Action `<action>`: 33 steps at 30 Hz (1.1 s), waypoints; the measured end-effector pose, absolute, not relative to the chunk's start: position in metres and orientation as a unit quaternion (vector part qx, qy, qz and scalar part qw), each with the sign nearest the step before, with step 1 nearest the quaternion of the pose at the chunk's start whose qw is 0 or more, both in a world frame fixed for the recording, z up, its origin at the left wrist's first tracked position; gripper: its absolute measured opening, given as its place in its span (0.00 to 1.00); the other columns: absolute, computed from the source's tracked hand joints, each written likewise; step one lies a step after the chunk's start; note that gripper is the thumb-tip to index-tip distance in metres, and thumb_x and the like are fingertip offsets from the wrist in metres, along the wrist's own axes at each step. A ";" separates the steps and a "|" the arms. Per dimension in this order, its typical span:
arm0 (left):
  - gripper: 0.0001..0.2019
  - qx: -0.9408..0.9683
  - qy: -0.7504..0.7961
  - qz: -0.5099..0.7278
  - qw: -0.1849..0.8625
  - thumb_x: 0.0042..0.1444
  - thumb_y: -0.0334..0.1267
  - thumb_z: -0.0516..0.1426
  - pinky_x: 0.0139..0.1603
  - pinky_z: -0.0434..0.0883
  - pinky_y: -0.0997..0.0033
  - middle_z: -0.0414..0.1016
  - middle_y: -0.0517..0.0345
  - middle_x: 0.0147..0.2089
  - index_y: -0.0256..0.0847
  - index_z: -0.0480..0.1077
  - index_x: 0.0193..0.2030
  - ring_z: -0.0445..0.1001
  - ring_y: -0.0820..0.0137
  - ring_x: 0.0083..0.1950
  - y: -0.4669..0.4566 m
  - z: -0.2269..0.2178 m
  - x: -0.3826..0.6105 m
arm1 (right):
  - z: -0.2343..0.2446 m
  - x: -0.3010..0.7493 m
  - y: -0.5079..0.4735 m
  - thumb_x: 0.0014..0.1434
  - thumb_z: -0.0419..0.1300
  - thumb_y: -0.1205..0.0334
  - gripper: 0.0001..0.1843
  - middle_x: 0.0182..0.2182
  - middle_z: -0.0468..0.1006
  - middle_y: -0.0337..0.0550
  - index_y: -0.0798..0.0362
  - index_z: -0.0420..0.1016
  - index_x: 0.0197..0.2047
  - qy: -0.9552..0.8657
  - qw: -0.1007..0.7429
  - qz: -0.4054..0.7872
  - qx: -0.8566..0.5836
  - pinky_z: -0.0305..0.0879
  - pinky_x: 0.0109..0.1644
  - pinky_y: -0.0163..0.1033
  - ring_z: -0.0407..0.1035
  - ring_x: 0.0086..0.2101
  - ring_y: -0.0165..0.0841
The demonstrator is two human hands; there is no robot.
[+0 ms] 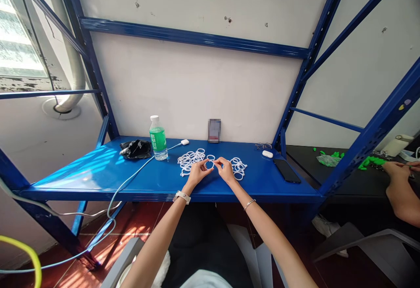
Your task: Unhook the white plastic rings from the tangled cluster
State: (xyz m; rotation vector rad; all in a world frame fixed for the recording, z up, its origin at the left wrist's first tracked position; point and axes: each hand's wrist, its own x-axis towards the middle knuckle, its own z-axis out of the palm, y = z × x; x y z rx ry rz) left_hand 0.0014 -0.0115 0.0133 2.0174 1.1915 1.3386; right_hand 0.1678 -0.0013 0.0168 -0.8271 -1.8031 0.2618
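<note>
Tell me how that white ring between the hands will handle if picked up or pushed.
The ring looks thin and hollow, so probably very light. Both hands, left hand and right hand, pinch it by fingertips; it may flex a little. On the smooth blue shelf it would likely slide, or roll if stood on edge.

Blue shelf [98, 170]: bottle [158, 138], white rings [190, 159], phone [286, 171], cable [131, 178]

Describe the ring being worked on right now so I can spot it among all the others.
Start at the blue shelf and find the two heaps of white rings at its middle. Between them, the left hand and right hand meet. The white ring pinched between their fingertips is the only one lifted off the surface.
</note>
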 end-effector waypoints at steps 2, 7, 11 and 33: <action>0.26 0.731 0.436 0.478 0.218 0.51 0.52 0.59 0.25 0.63 0.75 0.68 0.62 0.23 0.34 0.72 0.50 0.64 0.73 0.23 -0.010 0.011 0.002 | 0.016 0.168 -0.002 0.62 0.54 0.60 0.10 0.31 0.77 0.44 0.52 0.74 0.33 -0.759 0.538 0.114 -0.349 0.68 0.37 0.38 0.72 0.32 0.35; 0.27 0.731 0.438 0.481 0.206 0.54 0.49 0.58 0.28 0.68 0.73 0.71 0.59 0.31 0.38 0.64 0.58 0.67 0.72 0.26 -0.003 0.004 0.002 | 0.017 0.169 -0.002 0.64 0.51 0.59 0.11 0.34 0.77 0.45 0.52 0.73 0.38 -0.765 0.521 0.069 -0.373 0.67 0.39 0.38 0.71 0.34 0.35; 0.20 0.747 0.443 0.479 0.127 0.60 0.44 0.53 0.33 0.71 0.69 0.70 0.54 0.39 0.41 0.63 0.57 0.70 0.69 0.32 -0.003 -0.001 0.002 | 0.019 0.183 0.000 0.65 0.49 0.59 0.12 0.33 0.77 0.46 0.52 0.72 0.37 -0.710 0.523 -0.048 -0.469 0.64 0.42 0.42 0.69 0.36 0.38; 0.13 0.799 0.480 0.361 0.020 0.59 0.25 0.46 0.42 0.69 0.63 0.72 0.48 0.39 0.38 0.65 0.47 0.70 0.59 0.45 0.027 -0.009 0.036 | 0.016 0.238 -0.018 0.61 0.49 0.68 0.10 0.38 0.76 0.49 0.52 0.72 0.38 -0.711 0.444 -0.122 -0.531 0.61 0.45 0.49 0.65 0.43 0.43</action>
